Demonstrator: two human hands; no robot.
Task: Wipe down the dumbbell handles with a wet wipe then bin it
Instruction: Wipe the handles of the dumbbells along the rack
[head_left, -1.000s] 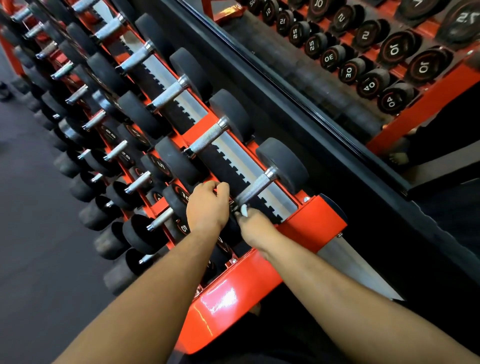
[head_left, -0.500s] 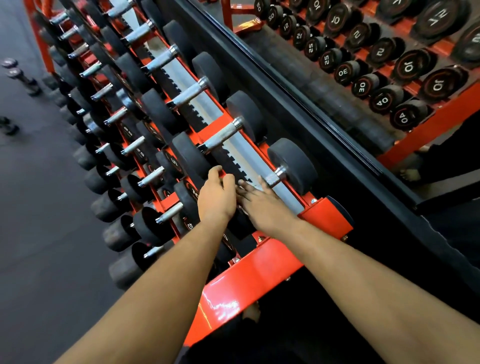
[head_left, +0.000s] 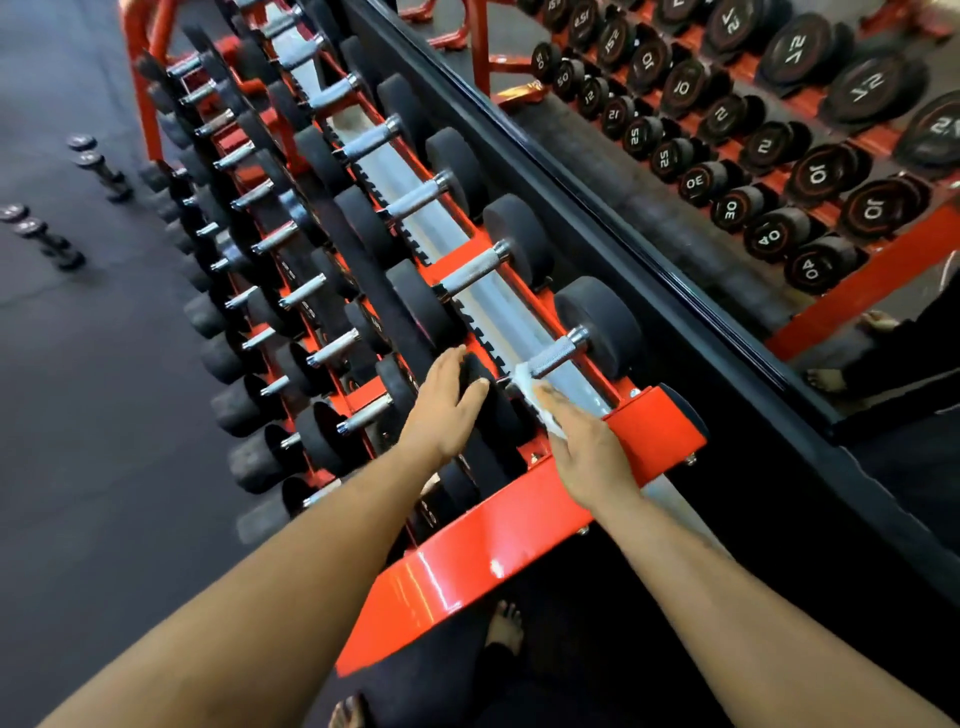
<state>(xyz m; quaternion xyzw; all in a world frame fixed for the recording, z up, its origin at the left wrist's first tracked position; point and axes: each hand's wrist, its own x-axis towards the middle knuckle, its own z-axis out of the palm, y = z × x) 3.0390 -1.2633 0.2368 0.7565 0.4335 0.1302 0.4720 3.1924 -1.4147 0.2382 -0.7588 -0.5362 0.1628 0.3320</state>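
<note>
**Wet wipe on the end dumbbell, top shelf**

Biggest thing here is the orange rack, three tiers of black dumbbells running away up the left side, with a mirror along the right showing the numbered ends backwards. Dark rubber floor on the left, and a few small dumbbells are sitting loose on it, well apart from the rack.

The nearest dumbbell on the top tier is the one getting attention. Left hand lies flat on its near black head, fingers straight and close together, thumb out to the side. Right hand is just beside it, over the rack's end bracket, fingers straight and pressed together on top of the white wet wipe. The wipe sits bunched at the near end of the knurled handle, touching the metal, and trails back under the fingers.
</note>
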